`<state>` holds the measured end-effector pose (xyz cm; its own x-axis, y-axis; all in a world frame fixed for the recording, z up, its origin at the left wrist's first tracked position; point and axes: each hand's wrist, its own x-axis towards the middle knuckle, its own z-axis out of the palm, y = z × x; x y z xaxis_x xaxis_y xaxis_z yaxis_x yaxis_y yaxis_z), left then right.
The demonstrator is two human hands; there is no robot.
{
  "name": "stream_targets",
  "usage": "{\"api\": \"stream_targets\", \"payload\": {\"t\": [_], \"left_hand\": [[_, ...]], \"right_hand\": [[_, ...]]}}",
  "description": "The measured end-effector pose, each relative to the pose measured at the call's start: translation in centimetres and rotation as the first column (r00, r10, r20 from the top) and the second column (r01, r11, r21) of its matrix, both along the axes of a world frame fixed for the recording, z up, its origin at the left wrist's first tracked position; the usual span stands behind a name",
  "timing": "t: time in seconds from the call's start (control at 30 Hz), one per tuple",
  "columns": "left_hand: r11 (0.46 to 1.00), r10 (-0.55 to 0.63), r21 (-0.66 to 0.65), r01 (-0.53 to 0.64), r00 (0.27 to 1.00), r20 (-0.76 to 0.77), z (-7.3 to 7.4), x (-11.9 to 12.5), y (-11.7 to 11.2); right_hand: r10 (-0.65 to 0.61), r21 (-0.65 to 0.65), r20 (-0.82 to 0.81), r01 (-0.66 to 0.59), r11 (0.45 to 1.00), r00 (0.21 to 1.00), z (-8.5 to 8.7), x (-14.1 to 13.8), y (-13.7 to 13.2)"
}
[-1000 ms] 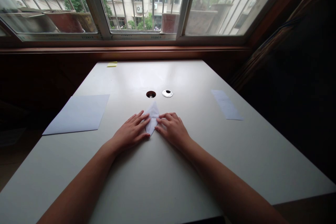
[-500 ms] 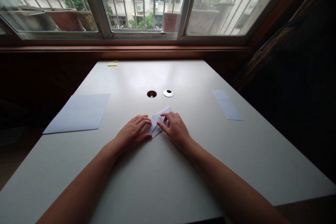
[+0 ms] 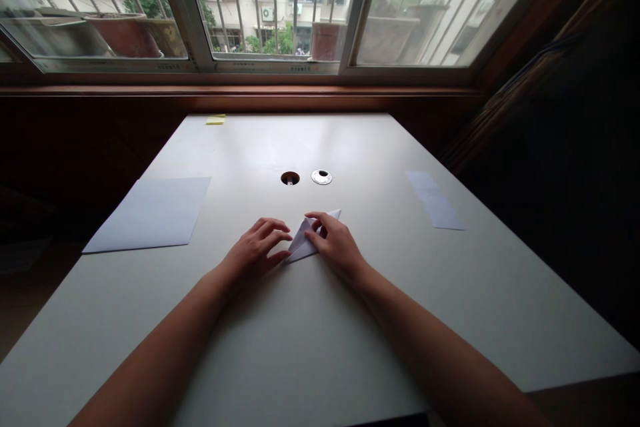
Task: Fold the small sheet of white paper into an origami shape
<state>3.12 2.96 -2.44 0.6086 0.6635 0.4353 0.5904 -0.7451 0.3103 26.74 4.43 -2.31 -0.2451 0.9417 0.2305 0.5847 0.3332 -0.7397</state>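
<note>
A small folded white paper (image 3: 301, 246) with a pointed shape lies near the middle of the white table (image 3: 300, 347). My right hand (image 3: 336, 243) pinches it from the right, thumb and fingers closed over its upper part and hiding some of the folds. One pointed end sticks out beyond the knuckles. My left hand (image 3: 260, 245) rests on the table to the left, its fingers apart and curved. Its thumb and fingertips are close to the paper's left corner; whether they touch it I cannot tell.
White sheets (image 3: 150, 213) lie on the left and a narrow paper strip (image 3: 435, 200) on the right. Beyond my hands are an open cable hole (image 3: 290, 178) and a round metal cover (image 3: 321, 177). Yellow sticky notes (image 3: 216, 119) sit at the far edge, below the window.
The folded paper has turned and shifted slightly right, and now looks narrower. My right hand has closed on it, while my left fingers have spread and come off its left side.
</note>
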Motion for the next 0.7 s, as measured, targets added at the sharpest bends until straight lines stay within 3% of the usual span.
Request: {"api": "stream_targets", "payload": {"t": [0.27,0.5,0.7], "left_hand": [[0.987,-0.149,-0.068,0.145,0.987,-0.058,1.2,-0.5,-0.6],[0.990,-0.132,0.016,0.138,0.972,-0.195,1.0,-0.2,-0.5],[0.994,-0.096,0.033,0.105,0.973,-0.210,1.1,0.0,-0.7]], "right_hand": [[-0.116,0.010,0.045,0.115,0.993,0.992,-0.3,1.1,0.8],[-0.154,0.027,0.065,0.153,0.988,0.986,-0.3,1.2,0.8],[-0.164,0.022,0.096,0.163,0.986,0.982,-0.2,1.1,0.8]]}}
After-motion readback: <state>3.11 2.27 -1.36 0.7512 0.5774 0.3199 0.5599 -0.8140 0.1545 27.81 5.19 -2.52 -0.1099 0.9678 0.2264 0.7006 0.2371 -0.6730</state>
